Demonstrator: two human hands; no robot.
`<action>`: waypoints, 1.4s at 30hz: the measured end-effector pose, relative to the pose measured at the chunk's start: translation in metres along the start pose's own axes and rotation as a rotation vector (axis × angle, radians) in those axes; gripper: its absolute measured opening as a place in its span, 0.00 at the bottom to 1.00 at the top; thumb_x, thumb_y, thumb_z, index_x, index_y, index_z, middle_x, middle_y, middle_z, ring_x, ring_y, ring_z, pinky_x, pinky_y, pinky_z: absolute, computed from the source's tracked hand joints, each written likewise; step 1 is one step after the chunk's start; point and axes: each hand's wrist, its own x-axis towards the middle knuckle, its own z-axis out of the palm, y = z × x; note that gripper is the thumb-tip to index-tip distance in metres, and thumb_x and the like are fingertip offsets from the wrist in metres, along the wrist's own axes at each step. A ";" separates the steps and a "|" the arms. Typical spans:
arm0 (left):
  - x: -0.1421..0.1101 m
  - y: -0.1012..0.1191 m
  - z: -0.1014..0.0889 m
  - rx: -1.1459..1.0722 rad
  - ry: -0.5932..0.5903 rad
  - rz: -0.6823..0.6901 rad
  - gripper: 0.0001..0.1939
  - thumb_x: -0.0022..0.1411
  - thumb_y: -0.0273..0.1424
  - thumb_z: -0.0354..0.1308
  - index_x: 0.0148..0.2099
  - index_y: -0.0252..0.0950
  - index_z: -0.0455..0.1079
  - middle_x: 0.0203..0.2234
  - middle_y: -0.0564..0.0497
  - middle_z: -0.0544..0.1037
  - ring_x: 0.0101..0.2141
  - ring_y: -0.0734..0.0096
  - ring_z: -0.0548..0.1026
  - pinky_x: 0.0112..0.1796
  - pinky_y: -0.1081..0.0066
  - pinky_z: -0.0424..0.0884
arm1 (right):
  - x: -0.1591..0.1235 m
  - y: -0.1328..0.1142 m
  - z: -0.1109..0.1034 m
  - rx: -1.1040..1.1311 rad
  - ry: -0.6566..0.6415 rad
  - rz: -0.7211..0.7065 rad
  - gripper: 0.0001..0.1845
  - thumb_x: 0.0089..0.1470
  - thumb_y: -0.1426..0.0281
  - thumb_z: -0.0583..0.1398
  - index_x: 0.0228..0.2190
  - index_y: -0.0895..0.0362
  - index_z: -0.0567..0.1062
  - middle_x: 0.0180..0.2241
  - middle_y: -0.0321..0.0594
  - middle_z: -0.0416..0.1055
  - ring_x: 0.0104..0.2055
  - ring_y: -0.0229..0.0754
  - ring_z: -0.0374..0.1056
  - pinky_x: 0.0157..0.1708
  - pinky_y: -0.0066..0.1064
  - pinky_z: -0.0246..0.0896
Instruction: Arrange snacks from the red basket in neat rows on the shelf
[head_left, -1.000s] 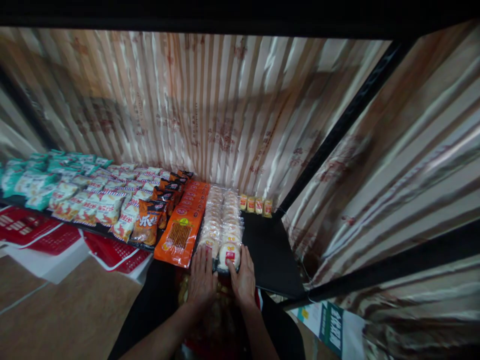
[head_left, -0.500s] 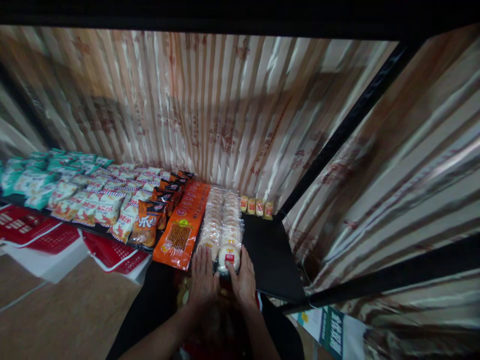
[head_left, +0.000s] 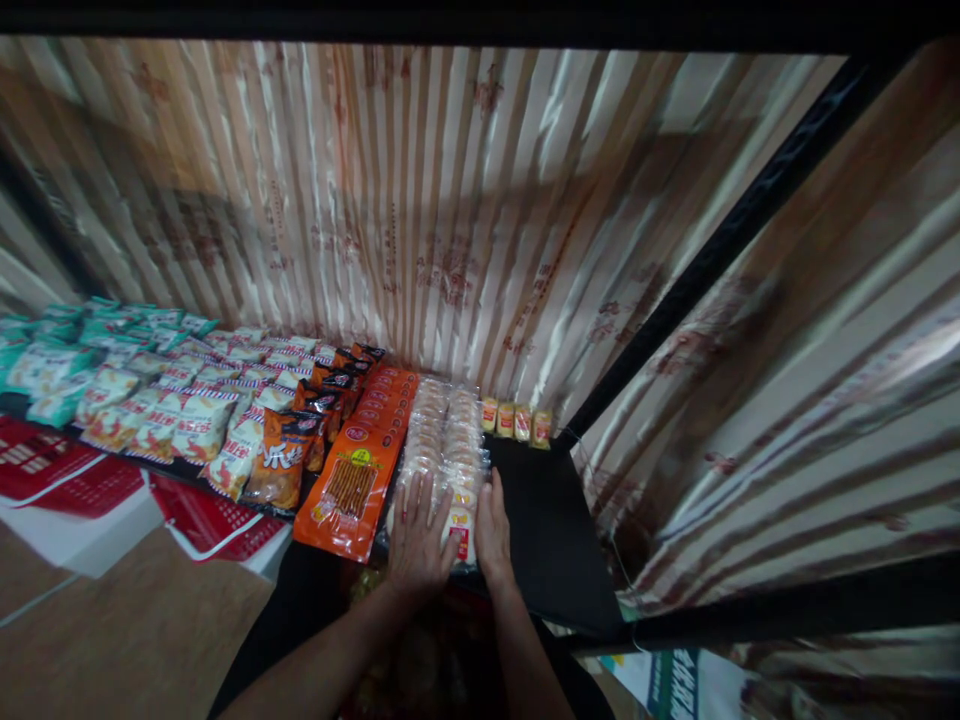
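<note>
Two rows of round white biscuits in clear wrappers (head_left: 461, 490) stand side by side on a black shelf (head_left: 540, 520). My left hand (head_left: 418, 535) lies flat over the front of the left row, fingers stretched and a little apart. Along the right side of the right row rests my right hand (head_left: 493, 530), its fingers straight and its palm turned inward. Between the hands, the front biscuit's red label shows. Left of the rows is a line of orange snack packets (head_left: 352, 480) with brown sticks pictured on the front one.
Orange-brown bags (head_left: 279, 460), white snack bags (head_left: 199, 425) and teal bags (head_left: 60, 385) fill the shelf leftward. Small yellow packets (head_left: 523, 423) stand at the back right. Red baskets (head_left: 210, 515) sit below. A black post (head_left: 705, 250) rises at the right, before striped curtain.
My left hand has moved forward and right, further over the wrapped biscuits. My right hand has shifted from the front one to the row's right side. The view has shifted slightly.
</note>
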 end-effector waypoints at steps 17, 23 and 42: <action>0.000 -0.006 0.007 -0.023 -0.046 -0.063 0.28 0.61 0.41 0.50 0.62 0.39 0.58 0.61 0.44 0.59 0.62 0.52 0.52 0.59 0.51 0.46 | 0.008 -0.008 0.012 -0.112 -0.049 0.041 0.39 0.56 0.48 0.39 0.63 0.55 0.48 0.62 0.46 0.55 0.59 0.50 0.59 0.54 0.42 0.55; 0.000 -0.006 0.009 -0.015 0.001 -0.034 0.29 0.61 0.40 0.50 0.63 0.36 0.57 0.62 0.42 0.58 0.62 0.53 0.53 0.60 0.53 0.46 | 0.006 -0.006 0.009 -0.059 -0.019 -0.001 0.42 0.55 0.47 0.39 0.63 0.58 0.48 0.63 0.48 0.51 0.63 0.49 0.51 0.59 0.40 0.48; -0.067 0.026 -0.026 -0.120 -0.180 0.129 0.23 0.63 0.33 0.46 0.59 0.32 0.60 0.61 0.41 0.59 0.63 0.56 0.51 0.58 0.55 0.55 | -0.106 0.025 0.000 -0.009 0.287 -0.132 0.33 0.58 0.54 0.42 0.54 0.65 0.63 0.54 0.56 0.63 0.57 0.48 0.59 0.55 0.41 0.53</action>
